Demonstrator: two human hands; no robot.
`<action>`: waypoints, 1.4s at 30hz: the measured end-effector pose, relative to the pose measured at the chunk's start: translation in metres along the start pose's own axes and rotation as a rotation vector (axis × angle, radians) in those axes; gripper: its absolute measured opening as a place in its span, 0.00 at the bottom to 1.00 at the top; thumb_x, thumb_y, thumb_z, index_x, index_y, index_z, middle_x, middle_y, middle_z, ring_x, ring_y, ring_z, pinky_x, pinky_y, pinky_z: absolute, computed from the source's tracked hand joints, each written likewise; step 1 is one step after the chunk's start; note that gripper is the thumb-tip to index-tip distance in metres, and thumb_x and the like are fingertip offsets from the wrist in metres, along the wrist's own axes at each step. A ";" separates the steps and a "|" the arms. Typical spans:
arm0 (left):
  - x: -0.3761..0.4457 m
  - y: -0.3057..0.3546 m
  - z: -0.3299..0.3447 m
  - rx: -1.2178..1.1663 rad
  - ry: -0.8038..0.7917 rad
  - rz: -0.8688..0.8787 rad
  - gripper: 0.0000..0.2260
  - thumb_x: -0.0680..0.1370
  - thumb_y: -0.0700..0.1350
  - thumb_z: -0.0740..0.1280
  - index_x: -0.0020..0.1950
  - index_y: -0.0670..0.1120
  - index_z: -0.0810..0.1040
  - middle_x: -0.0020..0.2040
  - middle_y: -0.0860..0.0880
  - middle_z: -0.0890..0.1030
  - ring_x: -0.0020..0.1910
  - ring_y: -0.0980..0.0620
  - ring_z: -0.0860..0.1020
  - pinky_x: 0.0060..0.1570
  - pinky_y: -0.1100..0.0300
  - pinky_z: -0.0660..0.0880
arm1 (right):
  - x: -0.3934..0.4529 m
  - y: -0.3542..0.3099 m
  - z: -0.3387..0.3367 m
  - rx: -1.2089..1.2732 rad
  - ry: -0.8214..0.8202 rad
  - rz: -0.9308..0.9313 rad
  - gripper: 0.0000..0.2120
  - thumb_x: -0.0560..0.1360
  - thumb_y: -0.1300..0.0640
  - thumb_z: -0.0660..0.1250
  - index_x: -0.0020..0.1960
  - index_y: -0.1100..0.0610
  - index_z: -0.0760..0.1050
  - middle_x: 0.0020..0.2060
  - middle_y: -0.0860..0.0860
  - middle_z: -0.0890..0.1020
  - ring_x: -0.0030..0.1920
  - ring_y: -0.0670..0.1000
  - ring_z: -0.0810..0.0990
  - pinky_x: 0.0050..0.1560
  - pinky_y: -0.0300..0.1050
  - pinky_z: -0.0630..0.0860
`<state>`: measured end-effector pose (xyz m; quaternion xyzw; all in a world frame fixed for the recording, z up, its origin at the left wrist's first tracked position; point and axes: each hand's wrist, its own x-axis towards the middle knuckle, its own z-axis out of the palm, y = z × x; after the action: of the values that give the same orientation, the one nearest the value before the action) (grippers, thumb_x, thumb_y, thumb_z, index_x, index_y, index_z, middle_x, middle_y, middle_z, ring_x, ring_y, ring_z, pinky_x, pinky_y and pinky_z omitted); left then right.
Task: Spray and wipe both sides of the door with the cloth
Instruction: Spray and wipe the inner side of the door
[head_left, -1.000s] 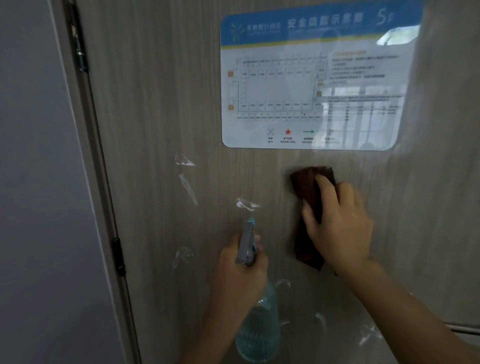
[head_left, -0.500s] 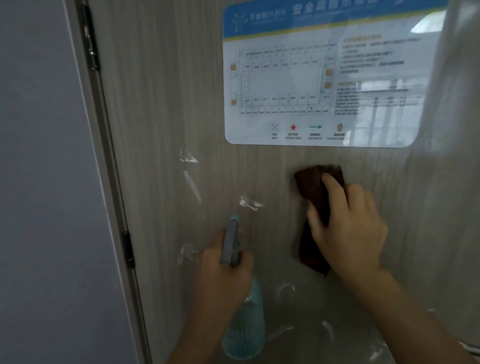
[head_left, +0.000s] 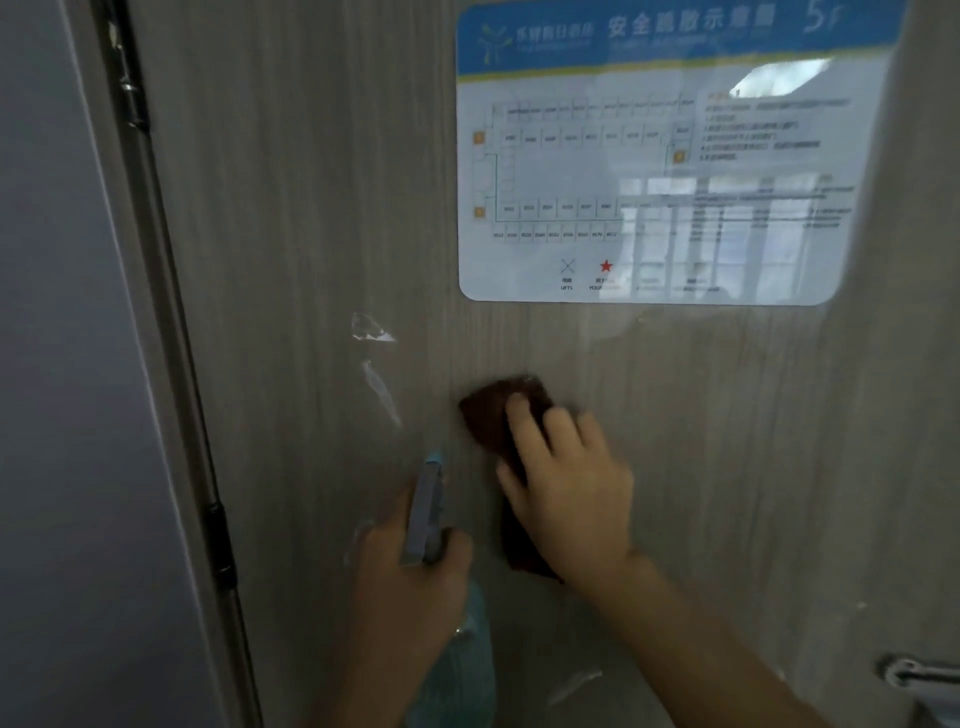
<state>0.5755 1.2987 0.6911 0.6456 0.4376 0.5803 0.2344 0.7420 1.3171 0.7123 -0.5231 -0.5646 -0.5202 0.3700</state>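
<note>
My right hand (head_left: 569, 488) presses the brown cloth (head_left: 498, 415) flat against the door (head_left: 291, 218), fingers spread, just below the floor plan (head_left: 670, 156). My left hand (head_left: 410, 587) grips the spray bottle (head_left: 454, 670), nozzle (head_left: 427, 506) upward, beside the cloth. Wet streaks (head_left: 379, 384) mark the door on the left.

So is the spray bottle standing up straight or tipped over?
Roughly upright. The spray bottle has its grey nozzle top and its blue body below, held in the left hand near the door.
</note>
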 end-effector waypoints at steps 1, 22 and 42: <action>0.002 -0.002 -0.004 0.003 0.000 0.003 0.10 0.72 0.34 0.73 0.40 0.50 0.78 0.27 0.48 0.76 0.26 0.50 0.75 0.28 0.62 0.73 | -0.009 -0.008 0.003 0.017 -0.048 -0.062 0.21 0.75 0.49 0.69 0.64 0.58 0.80 0.44 0.55 0.78 0.41 0.57 0.77 0.31 0.46 0.69; 0.028 -0.015 -0.039 -0.252 -0.128 0.003 0.19 0.69 0.39 0.72 0.53 0.61 0.84 0.41 0.51 0.86 0.34 0.49 0.81 0.40 0.43 0.82 | 0.019 0.023 -0.020 -0.055 0.035 0.455 0.20 0.78 0.48 0.66 0.64 0.58 0.76 0.46 0.56 0.78 0.40 0.57 0.78 0.30 0.45 0.71; 0.042 -0.010 -0.043 -0.201 -0.054 0.047 0.10 0.70 0.29 0.72 0.39 0.43 0.76 0.31 0.40 0.76 0.30 0.38 0.75 0.33 0.39 0.74 | 0.009 -0.021 0.014 -0.048 -0.019 0.013 0.24 0.74 0.49 0.70 0.67 0.58 0.77 0.44 0.59 0.75 0.42 0.60 0.72 0.42 0.53 0.67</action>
<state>0.5292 1.3300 0.7155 0.6442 0.3554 0.6090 0.2962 0.7215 1.3342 0.7139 -0.5403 -0.5523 -0.5261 0.3552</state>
